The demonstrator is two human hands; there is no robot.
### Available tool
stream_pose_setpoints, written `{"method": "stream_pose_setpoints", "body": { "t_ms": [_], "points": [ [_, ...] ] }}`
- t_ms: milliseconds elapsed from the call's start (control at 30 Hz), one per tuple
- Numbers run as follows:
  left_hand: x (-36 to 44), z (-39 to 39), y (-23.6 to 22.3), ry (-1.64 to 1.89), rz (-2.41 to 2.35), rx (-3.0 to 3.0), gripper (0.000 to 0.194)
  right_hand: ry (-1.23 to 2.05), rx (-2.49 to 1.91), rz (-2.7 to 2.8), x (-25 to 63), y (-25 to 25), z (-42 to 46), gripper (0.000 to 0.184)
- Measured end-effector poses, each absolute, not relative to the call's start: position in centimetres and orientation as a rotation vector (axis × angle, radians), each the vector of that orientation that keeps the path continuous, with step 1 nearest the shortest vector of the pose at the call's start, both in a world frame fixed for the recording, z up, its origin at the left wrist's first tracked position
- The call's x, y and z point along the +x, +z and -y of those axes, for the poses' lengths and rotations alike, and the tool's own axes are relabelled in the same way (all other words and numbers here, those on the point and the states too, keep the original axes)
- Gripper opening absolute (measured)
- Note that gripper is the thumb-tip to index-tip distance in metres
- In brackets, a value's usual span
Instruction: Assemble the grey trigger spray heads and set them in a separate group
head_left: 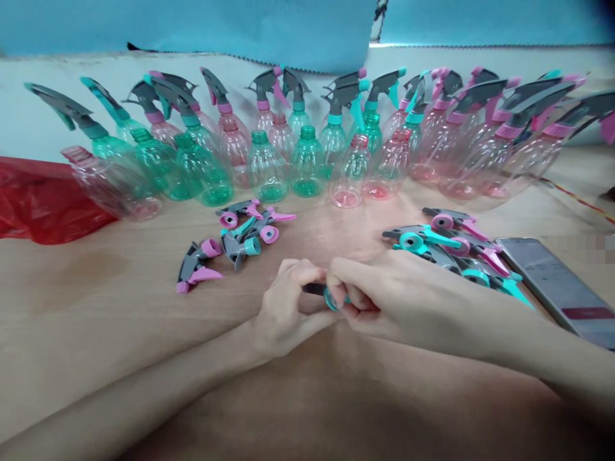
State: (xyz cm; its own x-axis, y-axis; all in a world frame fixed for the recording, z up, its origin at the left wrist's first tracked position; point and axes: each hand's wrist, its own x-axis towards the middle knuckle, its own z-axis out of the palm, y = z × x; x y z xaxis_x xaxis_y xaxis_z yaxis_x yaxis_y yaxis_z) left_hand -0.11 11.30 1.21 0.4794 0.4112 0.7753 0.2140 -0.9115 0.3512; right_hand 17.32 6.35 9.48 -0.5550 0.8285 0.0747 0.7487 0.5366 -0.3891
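Observation:
Low over the front of the table, my left hand is closed around a grey and turquoise trigger spray head. My right hand pinches at its turquoise collar; whatever small part may be between those fingertips is hidden. Most of the spray head is covered by my fingers. Left of my hands lies a loose group of spray heads in grey with pink or turquoise, among them a pink-collared one. Another pile, with a turquoise-collared spray head on it, lies just beyond my right hand.
Rows of clear pink and green bottles stand along the back. Some, like a green bottle, have bare necks; others carry spray heads. A red plastic bag lies at the left. A phone rests at the right beside the pile.

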Motion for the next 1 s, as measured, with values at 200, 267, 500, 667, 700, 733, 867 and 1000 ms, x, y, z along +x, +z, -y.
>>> {"method": "stream_pose_setpoints", "body": {
  "t_ms": [200, 267, 500, 667, 700, 733, 867, 1000],
  "points": [
    [-0.1, -11.2, 0.9, 1.384, -0.651, 2.448, 0.032, 0.786, -1.380, 2.185, 16.9, 8.1, -7.1, 0.018],
    [0.0, -11.2, 0.7, 1.371, -0.675, 2.427, 0.039, 1.128, -1.356, 2.013, 17.1, 8.0, -7.5, 0.018],
    [0.1, -11.6, 1.0, 1.382, -0.635, 2.426, 0.039, 1.640, -1.343, 1.732, 17.8, 8.1, -8.4, 0.019],
    [0.2, -11.6, 1.4, 1.341, -0.556, 2.422, 0.034, 1.460, -1.375, 1.820, 17.6, 8.1, -8.2, 0.017],
    [0.2, -11.6, 1.4, 1.335, -0.544, 2.428, 0.034, 1.417, -1.379, 1.836, 17.6, 8.2, -8.1, 0.017],
    [0.3, -11.6, 1.4, 1.332, -0.532, 2.434, 0.035, 1.378, -1.383, 1.856, 17.6, 8.3, -8.1, 0.017],
    [0.3, -11.5, 1.4, 1.344, -0.508, 2.441, 0.040, 1.295, -1.385, 1.999, 18.2, 9.0, -8.1, 0.011],
    [0.3, -11.4, 1.3, 1.326, -0.546, 2.337, 0.038, 1.097, -1.369, 2.258, 20.0, 10.0, -8.0, 0.023]
  ]
}}
